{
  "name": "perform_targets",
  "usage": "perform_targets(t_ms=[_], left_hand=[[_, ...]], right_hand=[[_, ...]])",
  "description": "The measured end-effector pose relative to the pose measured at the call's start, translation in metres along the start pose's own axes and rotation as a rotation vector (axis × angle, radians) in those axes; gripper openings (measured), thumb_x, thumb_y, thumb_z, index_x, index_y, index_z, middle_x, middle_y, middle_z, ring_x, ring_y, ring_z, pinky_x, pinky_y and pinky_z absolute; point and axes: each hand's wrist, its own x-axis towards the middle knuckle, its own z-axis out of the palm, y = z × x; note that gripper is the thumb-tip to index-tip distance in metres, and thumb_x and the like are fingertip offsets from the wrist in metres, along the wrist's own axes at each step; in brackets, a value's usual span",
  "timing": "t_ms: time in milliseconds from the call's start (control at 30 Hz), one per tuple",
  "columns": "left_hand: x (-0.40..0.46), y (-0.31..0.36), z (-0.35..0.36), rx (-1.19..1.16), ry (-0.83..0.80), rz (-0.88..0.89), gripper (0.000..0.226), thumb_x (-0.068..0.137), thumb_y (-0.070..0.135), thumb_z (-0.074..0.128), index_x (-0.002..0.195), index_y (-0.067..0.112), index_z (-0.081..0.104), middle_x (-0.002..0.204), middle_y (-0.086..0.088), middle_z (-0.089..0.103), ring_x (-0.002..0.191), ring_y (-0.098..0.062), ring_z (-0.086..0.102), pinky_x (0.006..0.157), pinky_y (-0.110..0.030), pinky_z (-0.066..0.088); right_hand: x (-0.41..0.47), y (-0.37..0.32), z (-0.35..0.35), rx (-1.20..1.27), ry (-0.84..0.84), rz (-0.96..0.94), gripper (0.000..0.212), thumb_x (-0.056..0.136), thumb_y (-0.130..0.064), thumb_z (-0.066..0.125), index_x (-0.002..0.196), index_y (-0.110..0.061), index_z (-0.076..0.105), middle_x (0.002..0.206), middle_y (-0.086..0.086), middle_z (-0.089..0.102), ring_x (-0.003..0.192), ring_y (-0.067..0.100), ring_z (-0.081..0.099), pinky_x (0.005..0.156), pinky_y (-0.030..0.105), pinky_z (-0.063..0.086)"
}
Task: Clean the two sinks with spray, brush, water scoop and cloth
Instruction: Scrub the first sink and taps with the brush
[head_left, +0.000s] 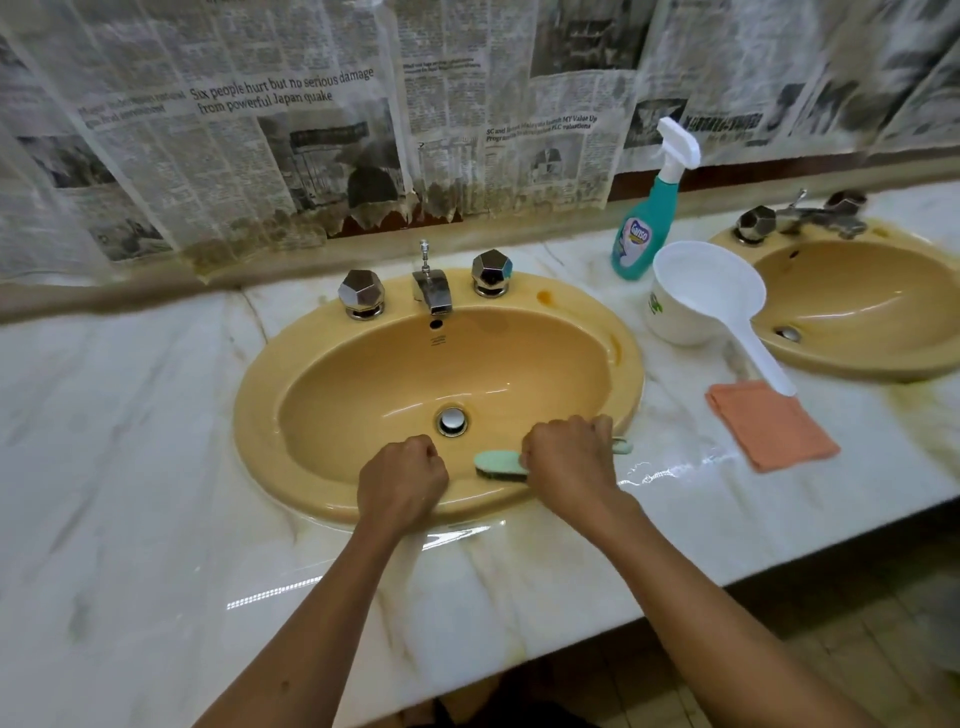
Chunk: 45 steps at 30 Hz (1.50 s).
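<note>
Two mustard-yellow sinks sit in a marble counter: the near sink (322, 374) in the middle and the far sink (857, 291) at the right. My right hand (571, 457) grips a pale green scrub brush (501, 464) with its bristles on the near sink's front inner wall. Closed in a fist, my left hand (402, 480) rests on the front rim and holds nothing that I can see. Between the sinks stand a teal spray bottle (644, 228) and a white water scoop (701, 296). An orange cloth (769, 426) lies flat beside the scoop's handle.
Chrome taps and a spout (431, 288) line the back of the near sink, with a drain (452, 421) at its bottom. Newspaper sheets (291, 130) cover the wall behind. The counter's front edge (779, 577) drops to a tiled floor at the lower right.
</note>
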Motion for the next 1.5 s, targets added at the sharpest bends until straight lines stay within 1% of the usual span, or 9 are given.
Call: perform_targets(t_ms=[100, 267, 400, 667, 933, 1067, 1200, 1333, 1500], left_hand=[[0.000, -0.001, -0.001, 0.008, -0.025, 0.029, 0.027, 0.088, 0.021, 0.043, 0.098, 0.022, 0.068, 0.098, -0.005, 0.069, 0.083, -0.029, 0.056, 0.067, -0.031, 0.038], [0.001, -0.002, -0.001, 0.018, -0.047, 0.088, 0.025, 0.089, 0.022, 0.040, 0.093, 0.019, 0.065, 0.095, -0.006, 0.068, 0.079, -0.030, 0.052, 0.068, -0.033, 0.040], [0.002, -0.005, -0.001, 0.004, -0.067, 0.125, 0.026, 0.092, 0.023, 0.039, 0.094, 0.020, 0.064, 0.095, -0.007, 0.067, 0.081, -0.030, 0.050, 0.069, -0.034, 0.039], [0.007, -0.009, -0.001, -0.088, -0.205, 0.125, 0.025, 0.090, 0.032, 0.043, 0.104, 0.033, 0.064, 0.101, 0.001, 0.068, 0.091, -0.027, 0.058, 0.076, -0.033, 0.041], [0.009, 0.008, -0.001, -0.098, -0.282, 0.166, 0.025, 0.092, 0.027, 0.041, 0.104, 0.028, 0.063, 0.096, -0.003, 0.063, 0.085, -0.029, 0.054, 0.073, -0.033, 0.041], [0.006, 0.007, -0.003, -0.073, -0.223, 0.193, 0.027, 0.093, 0.028, 0.041, 0.105, 0.024, 0.065, 0.096, -0.007, 0.065, 0.083, -0.029, 0.051, 0.072, -0.033, 0.040], [0.006, 0.007, -0.003, -0.059, -0.214, 0.210, 0.028, 0.094, 0.025, 0.040, 0.105, 0.022, 0.065, 0.082, 0.000, 0.053, 0.081, -0.027, 0.050, 0.070, -0.032, 0.038], [0.006, 0.009, -0.003, -0.048, -0.205, 0.225, 0.027, 0.094, 0.025, 0.040, 0.104, 0.021, 0.065, 0.077, 0.001, 0.049, 0.082, -0.028, 0.050, 0.071, -0.032, 0.039], [0.005, 0.008, -0.003, -0.052, -0.194, 0.220, 0.025, 0.092, 0.023, 0.040, 0.099, 0.020, 0.064, 0.071, 0.003, 0.047, 0.080, -0.030, 0.050, 0.069, -0.033, 0.039]], right_hand=[[-0.030, -0.009, 0.002, 0.007, 0.009, -0.059, 0.020, 0.094, -0.021, 0.048, 0.090, -0.024, 0.067, 0.091, 0.000, 0.066, 0.096, 0.026, 0.053, 0.077, 0.039, 0.019], [-0.020, 0.034, 0.000, 0.001, 0.071, 0.384, 0.017, 0.094, -0.021, 0.048, 0.089, -0.025, 0.063, 0.091, 0.000, 0.068, 0.091, 0.025, 0.058, 0.083, 0.038, 0.027], [-0.044, -0.020, 0.017, 0.000, 0.114, 0.185, 0.026, 0.096, -0.018, 0.043, 0.097, -0.025, 0.068, 0.094, 0.003, 0.065, 0.094, 0.029, 0.057, 0.076, 0.036, 0.023], [-0.079, 0.022, 0.069, 0.927, 0.173, 0.746, 0.026, 0.102, -0.023, 0.044, 0.108, -0.008, 0.064, 0.105, 0.008, 0.065, 0.098, 0.024, 0.058, 0.077, 0.028, 0.039], [-0.084, -0.037, 0.084, 1.282, 0.147, 0.706, 0.037, 0.101, -0.006, 0.036, 0.131, -0.019, 0.053, 0.085, 0.005, 0.063, 0.060, 0.009, 0.052, 0.054, 0.016, 0.047], [-0.045, 0.005, 0.082, 1.167, 0.288, 0.882, 0.039, 0.098, -0.009, 0.039, 0.133, -0.006, 0.057, 0.094, 0.003, 0.058, 0.082, 0.018, 0.052, 0.080, 0.030, 0.050], [-0.068, -0.036, 0.093, 1.129, 0.145, 0.727, 0.021, 0.096, -0.009, 0.043, 0.087, -0.022, 0.058, 0.088, 0.004, 0.056, 0.084, 0.020, 0.055, 0.076, 0.026, 0.044], [-0.088, -0.057, 0.082, 0.951, 0.158, 0.660, 0.034, 0.100, -0.015, 0.043, 0.125, -0.006, 0.063, 0.101, 0.010, 0.066, 0.096, 0.025, 0.062, 0.079, 0.024, 0.045], [-0.084, -0.053, 0.037, 0.349, -0.001, 0.344, 0.057, 0.098, -0.009, 0.038, 0.152, -0.026, 0.029, 0.112, 0.009, 0.050, 0.102, 0.031, 0.055, 0.071, 0.034, 0.037]])
